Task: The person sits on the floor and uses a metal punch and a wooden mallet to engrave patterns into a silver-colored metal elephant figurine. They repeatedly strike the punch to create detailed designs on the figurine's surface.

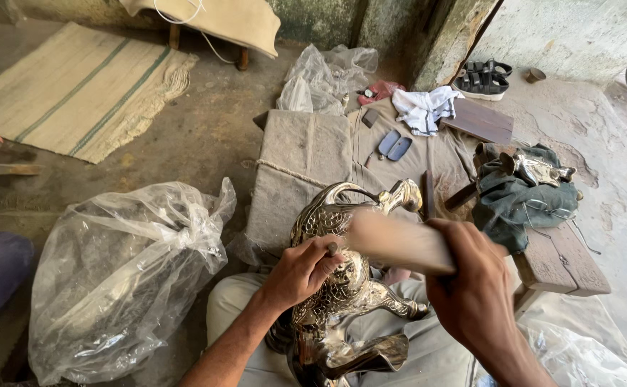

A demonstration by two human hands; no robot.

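Resting across the person's lap in the near middle of the scene was an ornate metal figure [342, 287], bright silver with embossed patterns, a curved neck and loop reaching up toward the far side. It looked like cast or heavy sheet metal: stiff, probably weighty, and slick where polished smooth, though the embossed body likely offered better purchase than the thin curved neck or the legs, which seemed the parts most likely to bend or mark. To the near left lay a large clear plastic bag [123, 279], crumpled and bulging with contents too dim to tell. Beyond the figure stretched a grey cloth-covered pad [303, 161], and to the right a dark green cloth [525, 197] was bundled around another shiny metal piece [539, 170] on a wooden bench [564, 265]. The left hand [300, 271] was closed on the figure's patterned body, thumb on top, steadying it. The right hand [471, 287] was clenched around a pale wooden stick [392, 240], blurred, its far end lying over the figure's upper part; contact could not be told.
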